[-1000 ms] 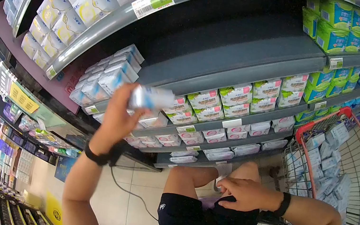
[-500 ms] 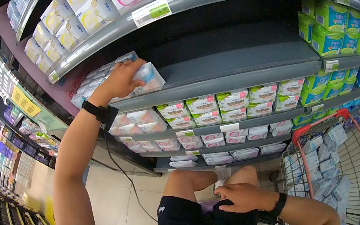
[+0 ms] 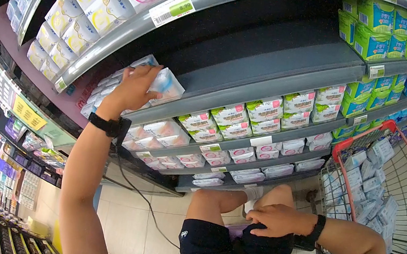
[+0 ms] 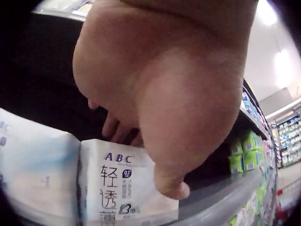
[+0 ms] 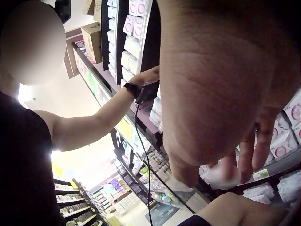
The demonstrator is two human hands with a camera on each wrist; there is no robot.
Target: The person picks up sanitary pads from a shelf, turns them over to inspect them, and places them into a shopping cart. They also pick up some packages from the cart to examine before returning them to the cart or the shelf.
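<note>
My left hand (image 3: 134, 87) is at the dark middle shelf, holding a white and pale blue pack of sanitary pads (image 3: 167, 87) at the right end of a row of similar packs. In the left wrist view the pack (image 4: 120, 183) stands upright with "ABC" printed at its top. The thumb (image 4: 171, 186) lies along its right side, and the other fingers reach over behind its top edge. A neighbouring pack (image 4: 37, 165) stands close on its left. My right hand (image 3: 277, 220) rests at my leg with fingers loosely bent.
A wire shopping cart (image 3: 342, 147) with several white and blue packs stands at the right. Lower shelves hold white and green packs (image 3: 230, 115); bright green packs (image 3: 371, 42) sit far right. The upper shelf edge (image 3: 236, 2) curves overhead. A cable (image 3: 147, 201) hangs from my left wrist.
My left hand has carried the pack from the air in front of the shelf back and up onto the row's right end. The right hand stays put.
</note>
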